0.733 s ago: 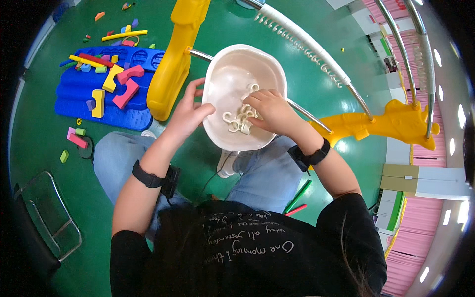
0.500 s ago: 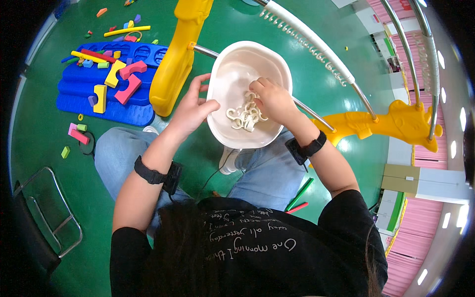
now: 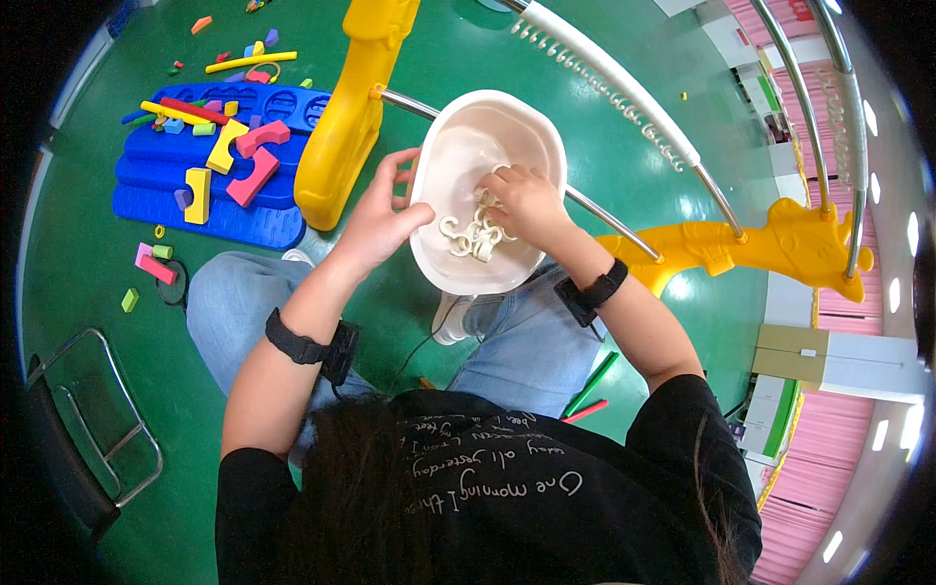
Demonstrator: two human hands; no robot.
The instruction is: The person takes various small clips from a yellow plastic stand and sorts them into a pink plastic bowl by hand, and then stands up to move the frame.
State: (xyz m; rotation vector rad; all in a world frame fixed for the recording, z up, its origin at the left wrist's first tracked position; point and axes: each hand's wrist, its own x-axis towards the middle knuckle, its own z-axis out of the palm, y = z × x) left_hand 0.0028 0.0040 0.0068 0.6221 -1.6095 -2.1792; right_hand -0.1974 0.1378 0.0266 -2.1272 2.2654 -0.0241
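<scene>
I see a deep white plastic tub (image 3: 453,175) with rounded corners, its open mouth facing up toward me. Inside it, small cream-white C-shaped hooks (image 3: 482,244) lie in a loose, overlapping heap on the tub's bottom, some of the farther ones partly hidden.

Glossy green floor (image 3: 721,331), blue plastic panel (image 3: 249,226), yellow stick (image 3: 251,62), green rod (image 3: 591,385), red rod (image 3: 585,410), green block (image 3: 130,299)
</scene>
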